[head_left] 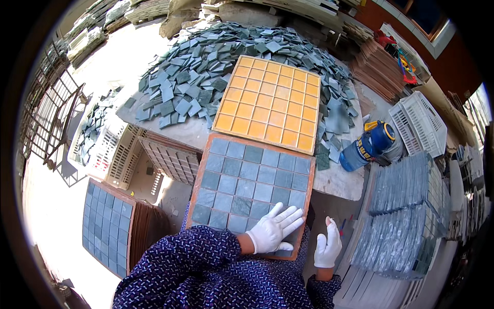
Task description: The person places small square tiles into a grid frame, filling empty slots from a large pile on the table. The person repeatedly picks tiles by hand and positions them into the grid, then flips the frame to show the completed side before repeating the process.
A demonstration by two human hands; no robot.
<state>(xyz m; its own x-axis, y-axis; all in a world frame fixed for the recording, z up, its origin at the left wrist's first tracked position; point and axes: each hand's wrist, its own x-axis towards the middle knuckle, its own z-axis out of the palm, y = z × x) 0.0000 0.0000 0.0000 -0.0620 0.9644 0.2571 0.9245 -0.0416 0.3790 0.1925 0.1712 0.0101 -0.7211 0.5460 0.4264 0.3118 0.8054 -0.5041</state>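
A reddish-brown grid tray (pixel 314 172) full of square grey-green stone tiles (pixel 237 185) lies across my lap. Its far edge meets an orange-yellow grid tray (pixel 267 100) with bare square cells. In a white glove, my left hand (pixel 276 229) rests flat on the tiles at the near right corner, fingers stretched out and slightly spread; the tiles beneath it are hidden. My right hand (pixel 328 246), also gloved, is raised just off the tray's right side. Its fingers point up, the thumb stands apart, and I see nothing in it. A bare fingertip shows through this glove.
A heap of loose stone tiles (pixel 177 92) covers the table (pixel 339 183) beyond the trays. A blue bottle (pixel 366 147) stands at its right edge. Wrapped tile stacks (pixel 399 216) sit at right, white crates (pixel 419 123) behind. Tile-filled trays (pixel 105 224) are stacked at left.
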